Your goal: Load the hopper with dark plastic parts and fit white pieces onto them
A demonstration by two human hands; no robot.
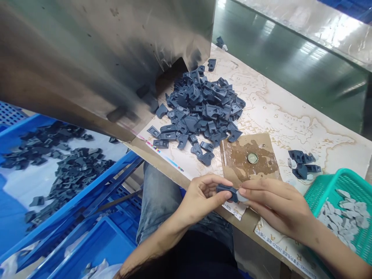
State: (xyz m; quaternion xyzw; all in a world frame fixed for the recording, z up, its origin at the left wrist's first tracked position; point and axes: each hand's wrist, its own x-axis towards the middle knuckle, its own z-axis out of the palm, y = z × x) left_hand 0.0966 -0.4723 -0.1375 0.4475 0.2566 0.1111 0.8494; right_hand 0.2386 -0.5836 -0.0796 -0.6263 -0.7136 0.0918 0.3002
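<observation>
My left hand (200, 197) pinches a dark grey plastic part (228, 191) between thumb and fingers, above the table's front edge. On its right side, my right hand (276, 205) grips a small light grey piece (241, 197) that touches the dark part. Just beyond my hands lies a brown cardboard square (232, 161) with wet-looking patches and a small round metal-rimmed disc (252, 158) on it. A big pile of dark grey parts (203, 108) covers the table behind and to the left.
At the right, a green basket (344, 174) holds light grey pieces, with a small dark cluster (302, 164) nearby. A metal panel (87, 58) rises at the left. Blue crates (66, 219) with dark parts stand lower left.
</observation>
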